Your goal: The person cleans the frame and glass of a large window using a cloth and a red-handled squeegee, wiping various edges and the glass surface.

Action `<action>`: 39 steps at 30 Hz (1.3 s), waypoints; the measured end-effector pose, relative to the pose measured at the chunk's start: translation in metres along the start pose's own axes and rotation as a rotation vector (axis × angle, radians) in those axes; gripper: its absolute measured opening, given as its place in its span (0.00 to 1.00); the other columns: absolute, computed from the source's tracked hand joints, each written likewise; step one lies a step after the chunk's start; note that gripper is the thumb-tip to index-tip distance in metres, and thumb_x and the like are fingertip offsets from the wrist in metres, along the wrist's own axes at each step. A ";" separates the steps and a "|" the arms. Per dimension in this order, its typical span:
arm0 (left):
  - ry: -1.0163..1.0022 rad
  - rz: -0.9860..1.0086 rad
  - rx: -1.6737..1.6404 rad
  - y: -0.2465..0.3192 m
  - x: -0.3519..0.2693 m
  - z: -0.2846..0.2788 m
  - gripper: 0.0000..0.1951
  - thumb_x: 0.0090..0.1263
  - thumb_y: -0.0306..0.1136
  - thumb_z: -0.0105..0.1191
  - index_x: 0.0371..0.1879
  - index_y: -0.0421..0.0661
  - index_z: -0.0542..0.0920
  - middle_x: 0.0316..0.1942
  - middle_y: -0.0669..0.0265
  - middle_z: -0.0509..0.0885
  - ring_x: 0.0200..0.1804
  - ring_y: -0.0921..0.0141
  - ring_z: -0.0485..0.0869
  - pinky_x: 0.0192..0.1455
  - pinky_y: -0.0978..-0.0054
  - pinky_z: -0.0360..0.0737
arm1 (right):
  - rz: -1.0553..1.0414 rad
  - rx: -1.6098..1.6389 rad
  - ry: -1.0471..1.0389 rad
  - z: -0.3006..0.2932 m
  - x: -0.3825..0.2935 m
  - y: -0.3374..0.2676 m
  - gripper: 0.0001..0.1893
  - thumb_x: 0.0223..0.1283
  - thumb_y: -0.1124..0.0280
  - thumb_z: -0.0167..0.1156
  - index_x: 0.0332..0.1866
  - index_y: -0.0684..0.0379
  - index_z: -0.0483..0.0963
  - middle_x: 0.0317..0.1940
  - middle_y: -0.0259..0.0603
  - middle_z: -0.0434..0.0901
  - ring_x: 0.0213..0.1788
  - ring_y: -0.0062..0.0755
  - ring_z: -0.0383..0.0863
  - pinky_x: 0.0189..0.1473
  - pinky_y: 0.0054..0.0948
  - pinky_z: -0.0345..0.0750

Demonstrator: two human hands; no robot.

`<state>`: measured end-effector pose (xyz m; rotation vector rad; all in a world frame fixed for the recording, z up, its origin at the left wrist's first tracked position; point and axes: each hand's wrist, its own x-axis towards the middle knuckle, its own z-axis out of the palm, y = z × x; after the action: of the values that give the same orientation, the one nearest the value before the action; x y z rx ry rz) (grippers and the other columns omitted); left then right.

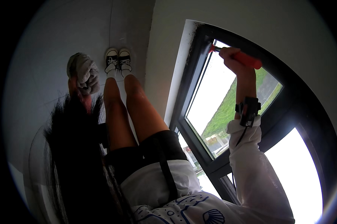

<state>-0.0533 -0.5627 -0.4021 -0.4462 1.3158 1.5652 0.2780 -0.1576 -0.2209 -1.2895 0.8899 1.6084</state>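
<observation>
My right hand point(232, 57) is closed around a tool with a thick red handle point(248, 60). The tool's short metal neck and red head point(212, 48) meet the corner of the dark window frame point(203, 35), over the glass pane point(213, 92). What kind of head it is, I cannot tell. At the left, a bunched grey cloth point(87, 73) lies in my left hand point(72, 86); the cloth covers most of the fingers, and long dark hair hides part of the arm.
A pale wall point(168, 56) surrounds the window, with dark specks on the white reveal point(182, 56). Further panes point(297, 168) lie lower right. My shoes point(118, 60) stand on the grey tiled floor point(59, 33). A strapped device point(249, 112) with a cable sits on my right wrist.
</observation>
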 end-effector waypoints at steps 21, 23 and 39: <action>-0.010 -0.017 -0.036 -0.007 0.003 -0.007 0.33 0.69 0.44 0.53 0.68 0.40 0.60 0.62 0.62 0.69 0.61 0.68 0.69 0.66 0.69 0.66 | 0.107 -0.245 0.072 -0.028 0.002 -0.016 0.05 0.64 0.84 0.43 0.32 0.63 0.60 0.22 0.38 0.64 0.24 0.28 0.67 0.29 0.24 0.73; -0.006 -0.019 -0.038 -0.007 0.003 -0.009 0.32 0.70 0.44 0.53 0.68 0.40 0.60 0.62 0.62 0.69 0.61 0.68 0.69 0.66 0.69 0.66 | 0.073 -0.254 0.047 -0.023 0.002 -0.006 0.05 0.63 0.84 0.44 0.33 0.64 0.60 0.22 0.38 0.64 0.24 0.28 0.68 0.28 0.24 0.73; -0.033 -0.062 -0.127 -0.016 0.001 -0.002 0.30 0.72 0.41 0.51 0.68 0.40 0.60 0.62 0.62 0.69 0.61 0.69 0.70 0.65 0.70 0.67 | 0.175 -0.639 -0.145 -0.049 -0.011 0.026 0.03 0.65 0.81 0.42 0.39 0.71 0.60 0.25 0.38 0.65 0.24 0.24 0.69 0.29 0.21 0.74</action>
<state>-0.0410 -0.5656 -0.4122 -0.5331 1.1712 1.6029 0.2726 -0.2135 -0.2203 -1.5169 0.4104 2.2027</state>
